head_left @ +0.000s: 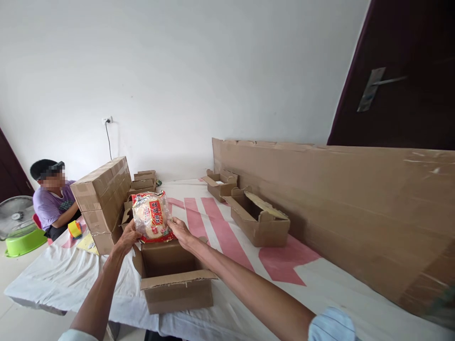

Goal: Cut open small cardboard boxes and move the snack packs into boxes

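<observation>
I'm seeing a red-and-white printed snack bag (152,216), plain brown cardboard boxes (177,274), a white cloth (320,284) showing pink stripes, and a lime-green basin (24,241).

A clear snack packet (152,216) with red printing is held upright above an open cardboard box (176,277), which is set near the table's (320,284) front edge.

Our forearms are bare down to each grip, left (125,240) and right (180,232). We wear pale blue short sleeves (332,324), the cloth faintly striped. No rings or watch show.
</observation>
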`<state>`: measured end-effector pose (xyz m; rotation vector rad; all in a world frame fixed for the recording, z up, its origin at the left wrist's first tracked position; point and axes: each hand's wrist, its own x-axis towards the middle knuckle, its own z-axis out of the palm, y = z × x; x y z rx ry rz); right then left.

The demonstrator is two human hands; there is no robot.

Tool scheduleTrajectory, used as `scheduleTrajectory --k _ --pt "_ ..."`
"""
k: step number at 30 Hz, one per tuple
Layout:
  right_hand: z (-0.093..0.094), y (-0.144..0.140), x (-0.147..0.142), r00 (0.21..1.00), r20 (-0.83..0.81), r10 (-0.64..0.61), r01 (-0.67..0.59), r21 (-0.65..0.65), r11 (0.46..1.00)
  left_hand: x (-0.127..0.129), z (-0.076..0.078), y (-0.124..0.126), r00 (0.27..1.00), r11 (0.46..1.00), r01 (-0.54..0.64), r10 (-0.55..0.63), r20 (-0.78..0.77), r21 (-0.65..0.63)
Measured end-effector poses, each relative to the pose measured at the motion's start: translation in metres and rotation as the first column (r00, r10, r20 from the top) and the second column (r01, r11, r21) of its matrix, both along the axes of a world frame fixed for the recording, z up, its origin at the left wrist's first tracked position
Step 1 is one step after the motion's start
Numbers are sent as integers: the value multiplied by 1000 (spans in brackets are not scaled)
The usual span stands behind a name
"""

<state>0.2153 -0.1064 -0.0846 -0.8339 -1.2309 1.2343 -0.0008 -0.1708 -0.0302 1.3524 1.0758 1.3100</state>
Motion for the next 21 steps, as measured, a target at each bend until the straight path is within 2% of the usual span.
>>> scheduleTrajectory --k 7,11,16,19,21 --pt "17 -16 8 999 -22 24 -23 70 997 1 11 -8 1000 999 -5 5 11 36" --pt "27 -25 14 999 -29 28 -25 98 995 2 17 -11 1000 994 8 -9 9 107" --pt "43 -34 21 997 -54 53 -45 133 990 10 32 -19 998 989 -11 20 -57 149" --pt "56 -35 37 995 -91 32 -18 154 988 13 39 -36 970 984 24 20 -243 177" --pt "65 -34 54 993 -115 -15 34 166 986 14 38 -53 865 982 35 64 -498 186"
